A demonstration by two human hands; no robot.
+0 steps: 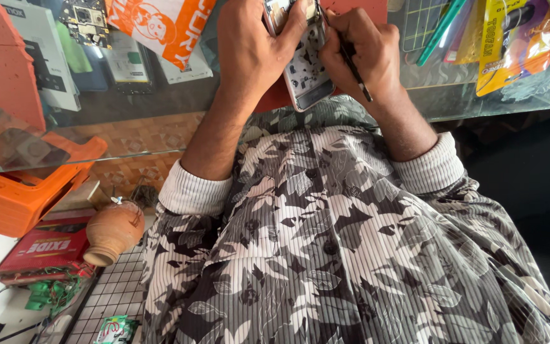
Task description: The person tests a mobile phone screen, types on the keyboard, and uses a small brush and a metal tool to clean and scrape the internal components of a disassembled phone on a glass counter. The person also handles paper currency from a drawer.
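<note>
My left hand (253,48) grips an opened phone (305,70) with its back off and its inner parts showing, held above the glass counter (128,121) at the top middle. My right hand (361,54) is closed around a thin dark tool (351,64), whose upper end meets the phone's top part. Both sleeves are grey with a leaf pattern and ribbed white cuffs. The phone's top edge is cut off by the frame.
An orange packet (160,25) and boxes lie under the glass at left. Yellow packets (510,38) and a teal tool (440,28) sit at right. Below left are an orange plastic stool (27,185), a clay pot (112,232), a red box (42,248) and a wire grid (109,293).
</note>
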